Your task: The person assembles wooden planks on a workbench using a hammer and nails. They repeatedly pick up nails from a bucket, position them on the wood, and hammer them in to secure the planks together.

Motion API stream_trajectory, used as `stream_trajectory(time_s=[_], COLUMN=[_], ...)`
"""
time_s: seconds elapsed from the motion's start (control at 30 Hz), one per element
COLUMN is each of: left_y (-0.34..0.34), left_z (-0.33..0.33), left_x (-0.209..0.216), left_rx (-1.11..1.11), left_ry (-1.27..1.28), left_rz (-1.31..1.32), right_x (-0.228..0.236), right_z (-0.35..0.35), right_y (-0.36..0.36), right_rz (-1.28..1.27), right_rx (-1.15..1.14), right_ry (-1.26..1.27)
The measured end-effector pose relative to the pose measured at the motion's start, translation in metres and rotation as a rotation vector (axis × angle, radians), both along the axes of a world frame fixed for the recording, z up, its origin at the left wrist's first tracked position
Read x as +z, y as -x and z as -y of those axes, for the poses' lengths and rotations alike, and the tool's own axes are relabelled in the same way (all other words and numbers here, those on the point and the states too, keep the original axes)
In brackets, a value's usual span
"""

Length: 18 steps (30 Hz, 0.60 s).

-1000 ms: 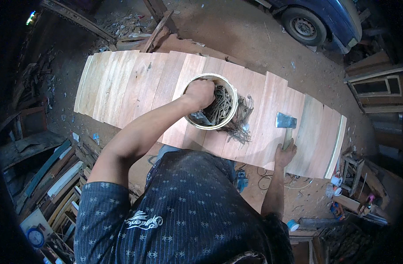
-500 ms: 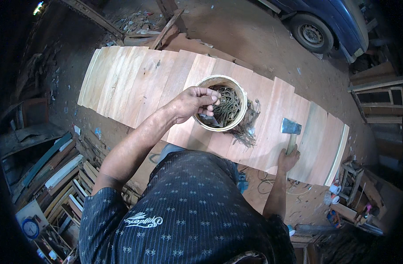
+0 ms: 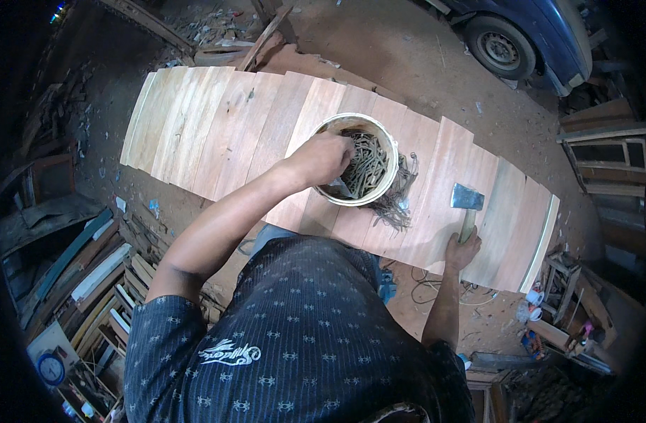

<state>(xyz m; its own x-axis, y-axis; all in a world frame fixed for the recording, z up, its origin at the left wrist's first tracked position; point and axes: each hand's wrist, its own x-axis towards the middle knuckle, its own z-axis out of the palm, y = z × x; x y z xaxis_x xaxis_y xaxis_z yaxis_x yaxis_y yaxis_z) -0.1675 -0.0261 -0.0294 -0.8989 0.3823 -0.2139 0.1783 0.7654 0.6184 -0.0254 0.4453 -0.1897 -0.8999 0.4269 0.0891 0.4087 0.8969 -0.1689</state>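
Note:
My left hand [image 3: 326, 158] reaches over the near left rim of a round pale bucket [image 3: 391, 171]. Its fingers curl down into the opening, with the tips hidden behind the knuckles, so whatever they pinch does not show. Thin, dark nails [image 3: 368, 162] fill the bucket in a loose heap. To the right, my right hand [image 3: 463, 252] is wrapped round the wooden handle of a hatchet [image 3: 468, 198]. Its steel head lies over the boards, pointing away from me. Both bucket and hatchet are on a row of wooden boards [image 3: 245, 127] laid side by side.
More loose nails [image 3: 393, 211] lie beside the bucket's right side. A blue vehicle [image 3: 548, 42] with its wheel [image 3: 501, 48] stands at the far right. Stacked timber [image 3: 101, 268] leans at the left, and wooden frames [image 3: 608, 158] stand at the right.
My left hand has dropped from above the bucket's rim down into its opening, and its fingers have turned downward. The right hand and hatchet have stayed in place.

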Motion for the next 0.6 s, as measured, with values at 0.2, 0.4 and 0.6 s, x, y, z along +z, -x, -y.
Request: stream_trajectory(time_s=[0.2,0.4,0.6], left_y=[0.023,0.028,0.034], left_z=[-0.017,-0.026,-0.038], left_x=[-0.040,-0.066,-0.077], left_rx=[-0.027,0.080,0.044], left_ry=[0.185,0.336,0.444], left_rz=[0.079,-0.002,-0.078], right_x=[0.002,-0.002,-0.004], right_z=[0.004,0.003,0.002], right_y=[0.000,0.000,0.001], right_rz=[-0.059,-0.087,-0.060], right_rx=[0.032,0.033,0.005], right_ry=[0.020,-0.012,-0.013])
